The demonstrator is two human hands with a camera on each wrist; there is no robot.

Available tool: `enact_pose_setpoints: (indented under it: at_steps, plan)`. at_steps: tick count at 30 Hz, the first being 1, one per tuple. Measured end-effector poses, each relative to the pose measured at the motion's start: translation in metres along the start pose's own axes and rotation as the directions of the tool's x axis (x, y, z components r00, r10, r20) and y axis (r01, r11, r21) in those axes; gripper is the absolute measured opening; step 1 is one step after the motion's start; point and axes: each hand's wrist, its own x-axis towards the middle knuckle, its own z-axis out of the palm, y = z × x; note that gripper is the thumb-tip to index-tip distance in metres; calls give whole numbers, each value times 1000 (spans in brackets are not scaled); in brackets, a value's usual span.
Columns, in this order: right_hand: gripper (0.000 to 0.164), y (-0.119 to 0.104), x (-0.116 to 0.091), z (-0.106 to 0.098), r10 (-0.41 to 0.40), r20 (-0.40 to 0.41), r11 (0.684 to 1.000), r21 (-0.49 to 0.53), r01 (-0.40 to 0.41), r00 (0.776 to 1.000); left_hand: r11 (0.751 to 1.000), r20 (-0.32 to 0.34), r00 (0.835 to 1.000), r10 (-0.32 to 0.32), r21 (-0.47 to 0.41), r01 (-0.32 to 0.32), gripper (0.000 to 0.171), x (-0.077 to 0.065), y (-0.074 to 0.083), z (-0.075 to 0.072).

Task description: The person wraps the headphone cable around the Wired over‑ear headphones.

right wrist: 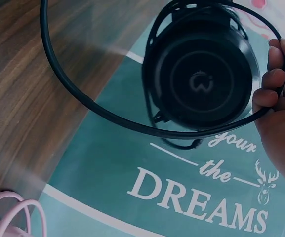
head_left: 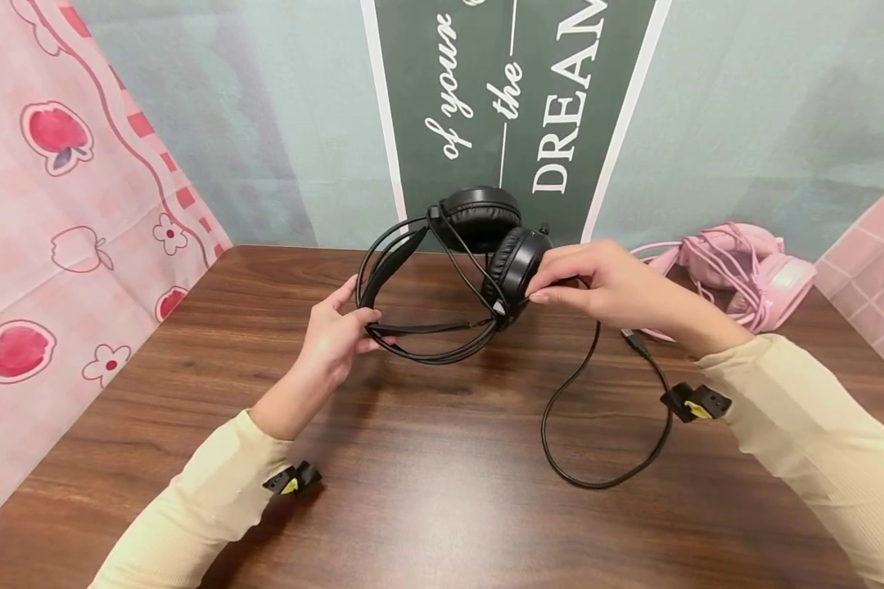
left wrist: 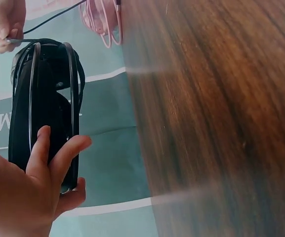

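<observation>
Black over-ear headphones [head_left: 511, 270] are held up above the back of the table, tilted, with the headband toward the left. My left hand [head_left: 330, 334] grips the headband, with thumb and fingers around it in the left wrist view. Strands of black cable run along the headband and across the ear cups. Beside the nearer ear cup [right wrist: 201, 89], my right hand [head_left: 604, 278] pinches the cable [right wrist: 132, 129] between thumb and fingers. From there the cable hangs in a wide loop over the table to its USB plug [head_left: 637, 339].
Pink headphones [head_left: 791, 286] wrapped in their own pink cable lie at the back right of the wooden table [head_left: 427, 491]. A green printed backdrop [head_left: 442, 74] stands behind the table. A pink patterned cloth [head_left: 59, 213] hangs at the left.
</observation>
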Motion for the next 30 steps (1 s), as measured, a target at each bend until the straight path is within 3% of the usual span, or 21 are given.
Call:
enact_pose_setpoints:
  at_steps: [11, 19, 26, 30]
  plan:
    - [24, -1, 4, 0, -56, 9, 997, -55, 56, 998, 996, 76, 997, 3, 89, -10, 70, -6, -1, 0]
    - [29, 3, -1, -7, -52, 74, 999, 7, 52, 996, 990, 127, 992, -29, 141, 11, 68, -6, -1, -6]
    - [26, 11, -10, -21, 113, 11, 994, -2, -113, 994, 980, 172, 984, -50, 198, 15, 68, -6, -2, -13]
    - [18, 13, -13, -27, 286, 7, 956, -64, -285, 958, 978, 200, 978, -67, 209, 25, 69, -8, -3, -16]
